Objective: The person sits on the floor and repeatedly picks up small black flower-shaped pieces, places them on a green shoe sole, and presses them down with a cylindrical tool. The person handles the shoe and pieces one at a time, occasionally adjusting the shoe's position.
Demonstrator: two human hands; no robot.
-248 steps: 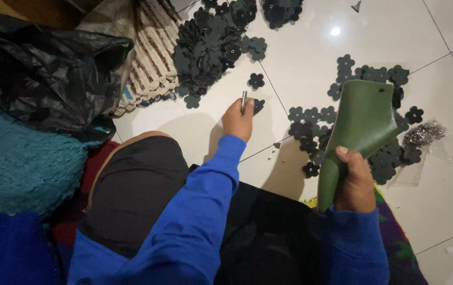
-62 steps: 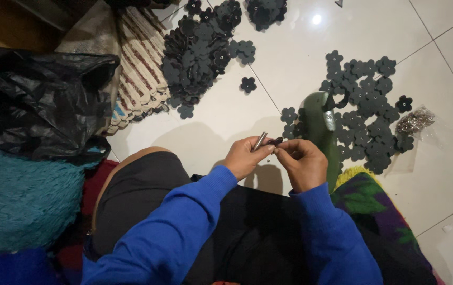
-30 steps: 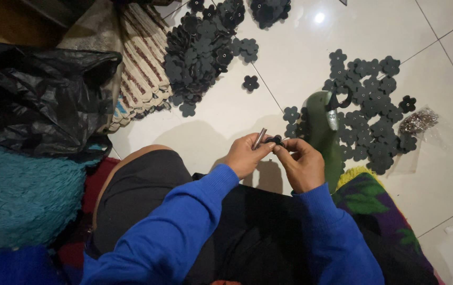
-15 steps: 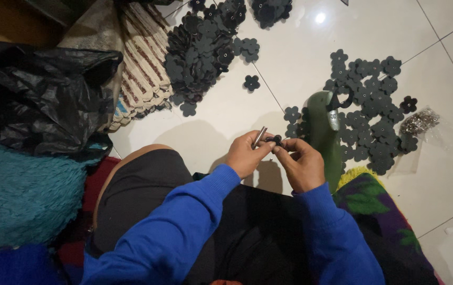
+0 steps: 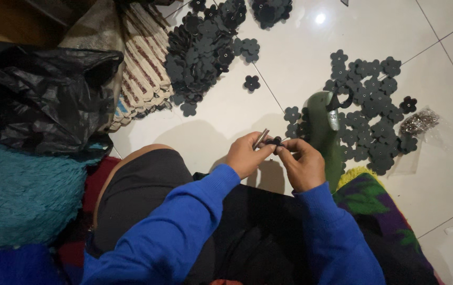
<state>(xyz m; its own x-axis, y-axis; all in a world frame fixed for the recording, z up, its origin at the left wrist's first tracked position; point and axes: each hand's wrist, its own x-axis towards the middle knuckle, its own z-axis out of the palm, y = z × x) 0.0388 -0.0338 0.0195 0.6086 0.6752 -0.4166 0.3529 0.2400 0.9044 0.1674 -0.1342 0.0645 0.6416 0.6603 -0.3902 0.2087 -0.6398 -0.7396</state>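
**A:** What are the hands doing?

**B:** Both hands are meeting just above the person's lap, over the white tiled floor [image 5: 226, 134]. The left hand [image 5: 246, 157] is pinching a thin metal rod [image 5: 261, 138], which is angling up and away. The right hand [image 5: 303, 162] is closing its fingertips on a small black flower-shaped piece [image 5: 275, 141], pressing it against the rod. Both sets of fingers are curled tight and gripping.

**A:** What is lying closest?

**B:** A green tool [image 5: 324, 132] is lying on the floor just beside the right hand. Beyond it, a scattered patch of black flower cut-outs [image 5: 374, 100] is spreading to the right, too many and too overlapped to count. A small clear bag of metal bits [image 5: 421, 122] is sitting at that patch's right edge.

**A:** Is there open room?

**B:** A bare strip of tile is running ahead of the hands. One single flower [image 5: 251, 83] is lying alone there. A larger heap of flowers [image 5: 205, 47] is filling the far side, touching a striped woven mat [image 5: 142, 79].

**A:** And to the left?

**B:** One black plastic bag [image 5: 41, 95] and a teal shaggy cloth [image 5: 20, 195] are crowding that edge.
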